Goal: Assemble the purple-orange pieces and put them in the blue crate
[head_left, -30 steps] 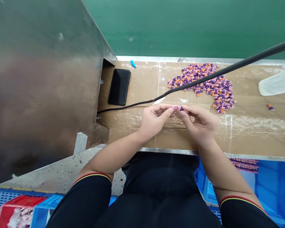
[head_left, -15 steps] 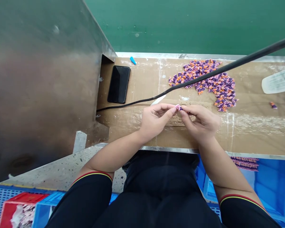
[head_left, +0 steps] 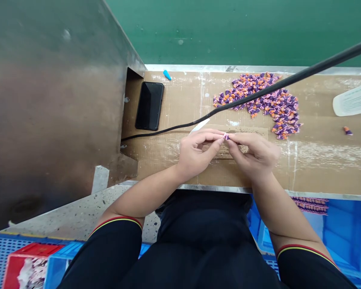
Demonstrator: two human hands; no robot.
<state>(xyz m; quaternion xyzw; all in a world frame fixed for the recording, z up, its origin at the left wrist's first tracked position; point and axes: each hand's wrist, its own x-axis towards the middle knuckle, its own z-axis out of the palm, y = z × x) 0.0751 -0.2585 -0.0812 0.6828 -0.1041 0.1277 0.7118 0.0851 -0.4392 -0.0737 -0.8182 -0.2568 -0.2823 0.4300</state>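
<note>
From here I see a phone [head_left: 149, 106]. A blue piece [head_left: 167, 75] lies beyond it; a black cable [head_left: 301, 76] passes in front.

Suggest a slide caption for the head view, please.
Left hand and right hand pinch a purple piece near a colourful pile.

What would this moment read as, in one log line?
left hand: pinching small purple-and-pink piece | right hand: pinching same piece | pile of similar pieces: beyond hands | phone: left of pile
</note>
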